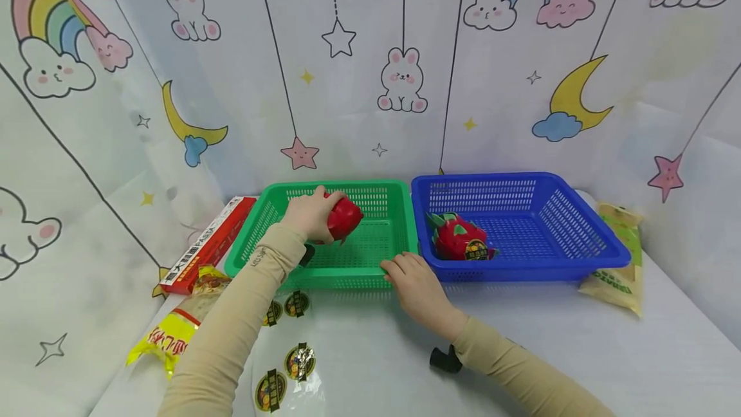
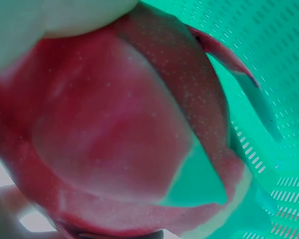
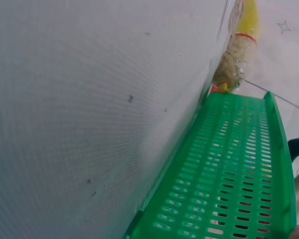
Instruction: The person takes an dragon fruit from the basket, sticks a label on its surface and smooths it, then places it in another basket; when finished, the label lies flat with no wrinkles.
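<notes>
My left hand grips a red dragon fruit over the green basket. In the left wrist view this dragon fruit fills most of the picture, its scales tipped with green, and the basket's perforated wall shows behind it. The right hand holds the front rim of the green basket near its right corner, fingers curled over the edge. From the right wrist, the basket's slotted front side is visible. Another dragon fruit, bearing a round black-and-gold sticker, lies in the blue basket.
Left of the green basket lie a red pasta box and a yellow clear bag. A sheet of round stickers is on the white table in front. Beyond the blue basket's right side rests a beige-green packet. A printed curtain hangs behind.
</notes>
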Motion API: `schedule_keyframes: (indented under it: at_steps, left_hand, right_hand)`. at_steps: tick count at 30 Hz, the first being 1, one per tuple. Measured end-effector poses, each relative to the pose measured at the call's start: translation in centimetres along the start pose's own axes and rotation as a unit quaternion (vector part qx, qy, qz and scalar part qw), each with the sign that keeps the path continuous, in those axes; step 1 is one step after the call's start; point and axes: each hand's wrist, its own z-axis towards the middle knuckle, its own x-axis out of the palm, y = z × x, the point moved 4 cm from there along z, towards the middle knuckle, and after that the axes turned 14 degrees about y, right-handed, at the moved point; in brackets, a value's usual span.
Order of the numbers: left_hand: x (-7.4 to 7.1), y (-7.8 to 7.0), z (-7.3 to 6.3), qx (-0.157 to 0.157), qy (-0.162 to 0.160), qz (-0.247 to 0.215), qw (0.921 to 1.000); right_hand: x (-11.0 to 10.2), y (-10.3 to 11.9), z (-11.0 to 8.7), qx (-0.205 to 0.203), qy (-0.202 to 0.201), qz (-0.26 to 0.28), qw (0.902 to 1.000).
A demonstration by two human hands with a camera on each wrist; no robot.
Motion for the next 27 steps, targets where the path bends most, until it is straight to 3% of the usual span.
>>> schedule_keyframes:
  at_steps: [17, 27]
  left_hand:
    - [-1.8, -2.9, -1.9, 0.038, -0.033, 0.036, 0.9981]
    - [-1.9, -4.5, -3.2, 0.057, -0.051, 0.057, 0.9954]
  right_hand:
    - [-0.1, -0.1, 0.1, -0.002, 0.004, 0.005, 1.0000]
    - [-0.7, -0.1, 0.2, -0.007, 0.006, 0.014, 0.9999]
